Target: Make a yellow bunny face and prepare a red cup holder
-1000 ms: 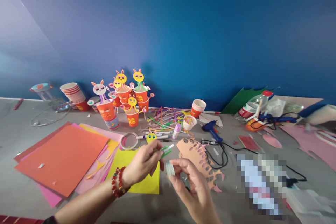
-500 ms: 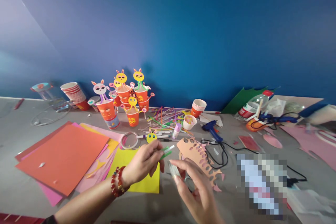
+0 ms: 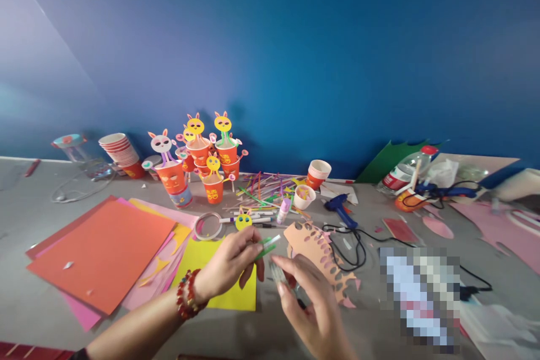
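Note:
Green and white straw pieces [image 3: 266, 246] stick out from the pinched fingers of my left hand [image 3: 236, 261], above the yellow paper sheet [image 3: 202, 270]. Close by on the right, my right hand [image 3: 310, 298] has its thumb and forefinger closed on a clear, whitish piece [image 3: 278, 273] that looks ribbed; its kind is not plain. A dark, shiny object, partly hidden, shows behind the right fingers. Just beyond my left hand lies a yellow paper animal face [image 3: 243, 219]. The peach paper with punched-out holes [image 3: 316, 253] is next to my right hand.
Orange cups with paper animals [image 3: 213, 188] stand at the back left, near stacked cups [image 3: 120, 152]. Loose coloured straws [image 3: 265, 191], a glue stick [image 3: 284, 211] and a tape roll [image 3: 207, 226] lie mid-table. A blue glue gun [image 3: 341, 208] trails its black cord. Orange paper [image 3: 105, 253] covers the left.
My right hand has shifted slightly, and the clear piece in it has tilted and moved a little to the right. My left hand stays almost still with the straw pieces.

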A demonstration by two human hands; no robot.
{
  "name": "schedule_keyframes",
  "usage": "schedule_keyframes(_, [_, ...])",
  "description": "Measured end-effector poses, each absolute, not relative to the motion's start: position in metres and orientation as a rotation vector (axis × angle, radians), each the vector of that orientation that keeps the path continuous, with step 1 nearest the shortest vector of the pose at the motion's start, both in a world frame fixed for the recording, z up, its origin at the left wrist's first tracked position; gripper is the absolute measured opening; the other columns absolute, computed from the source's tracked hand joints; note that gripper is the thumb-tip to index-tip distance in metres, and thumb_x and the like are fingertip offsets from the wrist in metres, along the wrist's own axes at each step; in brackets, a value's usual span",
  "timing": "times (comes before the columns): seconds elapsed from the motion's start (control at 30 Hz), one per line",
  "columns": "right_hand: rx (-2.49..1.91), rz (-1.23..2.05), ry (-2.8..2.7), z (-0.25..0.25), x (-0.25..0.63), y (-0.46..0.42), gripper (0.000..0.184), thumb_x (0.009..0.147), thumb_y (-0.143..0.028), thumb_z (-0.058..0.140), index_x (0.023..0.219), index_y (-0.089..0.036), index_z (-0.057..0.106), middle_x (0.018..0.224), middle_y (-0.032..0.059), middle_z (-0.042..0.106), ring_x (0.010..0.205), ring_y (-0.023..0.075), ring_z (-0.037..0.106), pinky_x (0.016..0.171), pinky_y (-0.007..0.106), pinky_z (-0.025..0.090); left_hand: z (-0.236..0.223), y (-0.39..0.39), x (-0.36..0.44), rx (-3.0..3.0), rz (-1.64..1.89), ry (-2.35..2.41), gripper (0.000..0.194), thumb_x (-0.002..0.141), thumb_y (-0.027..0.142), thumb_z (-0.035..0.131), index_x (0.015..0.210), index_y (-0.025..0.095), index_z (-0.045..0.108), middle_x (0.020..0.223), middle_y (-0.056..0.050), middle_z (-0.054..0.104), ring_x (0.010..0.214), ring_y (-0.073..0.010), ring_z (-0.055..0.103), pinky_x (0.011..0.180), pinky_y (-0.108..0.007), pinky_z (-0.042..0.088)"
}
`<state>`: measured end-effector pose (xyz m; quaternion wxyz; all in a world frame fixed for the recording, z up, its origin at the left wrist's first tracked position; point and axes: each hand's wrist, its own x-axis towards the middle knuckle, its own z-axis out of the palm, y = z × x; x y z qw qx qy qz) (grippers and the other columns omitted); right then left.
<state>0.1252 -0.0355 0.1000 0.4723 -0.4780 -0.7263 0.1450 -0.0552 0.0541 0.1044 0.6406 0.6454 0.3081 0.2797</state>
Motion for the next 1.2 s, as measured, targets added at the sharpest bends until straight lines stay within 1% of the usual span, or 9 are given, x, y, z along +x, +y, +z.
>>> schedule_keyframes(0.17, [-1.192, 0.368, -1.803, 0.1, 0.124, -0.034, 0.036, 0.09, -0.011, 0.052, 0.123, -0.023, 0.061, 0.087, 0.0042, 0.067, 0.075, 0.0192, 0.063, 0.071, 0.031, 0.053, 0.107, 0.055, -0.055, 1.333, 0.586, 0.669, 0.023, 0.096, 0.038, 0.047, 0.085, 0.019, 0.046, 0.058, -0.001, 0.068, 0.031, -0.0043, 0.043, 0.032, -0.012, 0.027])
schedule_keyframes(0.37, [-1.188, 0.381, -1.799, 0.098, 0.124, -0.034, 0.035, 0.09, -0.011, 0.052, 0.121, -0.023, 0.062, 0.089, 0.0052, 0.069, 0.078, 0.0209, 0.064, 0.073, 0.033, 0.053, 0.103, 0.056, -0.057, 1.348, 0.607, 0.666, 0.029, 0.093, 0.046, 0.057, 0.09, 0.018, 0.048, 0.054, 0.002, 0.065, 0.029, -0.0034, 0.041, 0.031, -0.011, 0.025])
schedule_keyframes(0.5, [-1.194, 0.382, -1.794, 0.097, 0.124, -0.033, 0.035, 0.091, -0.011, 0.052, 0.122, -0.024, 0.061, 0.091, 0.005, 0.068, 0.08, 0.0212, 0.064, 0.073, 0.033, 0.053, 0.1, 0.055, -0.056, 1.345, 0.617, 0.652, 0.033, 0.09, 0.046, 0.063, 0.098, 0.017, 0.052, 0.058, 0.002, 0.067, 0.032, -0.004, 0.045, 0.032, -0.012, 0.032])
schedule_keyframes(0.57, [-1.194, 0.374, -1.801, 0.096, 0.124, -0.032, 0.035, 0.091, -0.011, 0.052, 0.122, -0.024, 0.061, 0.092, 0.0055, 0.068, 0.081, 0.0216, 0.064, 0.075, 0.034, 0.053, 0.1, 0.055, -0.056, 1.349, 0.627, 0.657, 0.033, 0.088, 0.046, 0.066, 0.098, 0.017, 0.053, 0.058, 0.002, 0.066, 0.032, -0.0044, 0.046, 0.032, -0.012, 0.034])
schedule_keyframes(0.63, [-1.194, 0.367, -1.818, 0.097, 0.124, -0.032, 0.036, 0.091, -0.01, 0.052, 0.123, -0.024, 0.06, 0.093, 0.006, 0.069, 0.083, 0.0222, 0.064, 0.077, 0.035, 0.053, 0.1, 0.055, -0.055, 1.353, 0.631, 0.672, 0.032, 0.09, 0.046, 0.063, 0.093, 0.016, 0.054, 0.057, 0.001, 0.066, 0.032, -0.0049, 0.048, 0.032, -0.012, 0.034])
schedule_keyframes(0.73, [-1.204, 0.371, -1.829, 0.098, 0.124, -0.031, 0.036, 0.091, -0.011, 0.051, 0.123, -0.024, 0.061, 0.092, 0.0063, 0.069, 0.084, 0.0224, 0.064, 0.078, 0.036, 0.053, 0.102, 0.056, -0.054, 1.356, 0.643, 0.676, 0.033, 0.095, 0.047, 0.053, 0.088, 0.015, 0.055, 0.06, -0.002, 0.069, 0.034, -0.0047, 0.049, 0.033, -0.012, 0.031])
schedule_keyframes(0.87, [-1.208, 0.376, -1.824, 0.1, 0.123, -0.031, 0.034, 0.091, -0.011, 0.052, 0.121, -0.024, 0.062, 0.091, 0.0058, 0.069, 0.081, 0.0219, 0.064, 0.077, 0.035, 0.053, 0.104, 0.057, -0.056, 1.348, 0.642, 0.657, 0.035, 0.098, 0.048, 0.047, 0.086, 0.015, 0.054, 0.063, -0.005, 0.07, 0.034, -0.0041, 0.047, 0.033, -0.012, 0.028])
schedule_keyframes(1.07, [-1.206, 0.356, -1.802, 0.096, 0.123, -0.031, 0.031, 0.09, -0.013, 0.053, 0.118, -0.023, 0.064, 0.089, 0.0067, 0.069, 0.079, 0.0219, 0.064, 0.073, 0.035, 0.054, 0.1, 0.056, -0.057, 1.382, 0.623, 0.664, 0.031, 0.092, 0.046, 0.06, 0.091, 0.016, 0.055, 0.063, -0.002, 0.069, 0.034, -0.0046, 0.048, 0.033, -0.013, 0.031])
schedule_keyframes(1.2, [-1.241, 0.399, -1.724, 0.085, 0.123, -0.032, 0.031, 0.092, -0.017, 0.054, 0.122, -0.022, 0.06, 0.087, 0.0058, 0.069, 0.077, 0.0208, 0.066, 0.074, 0.033, 0.056, 0.1, 0.059, -0.057, 1.389, 0.613, 0.702, 0.032, 0.093, 0.046, 0.058, 0.087, 0.015, 0.057, 0.069, -0.003, 0.071, 0.035, -0.0045, 0.05, 0.033, -0.014, 0.031])
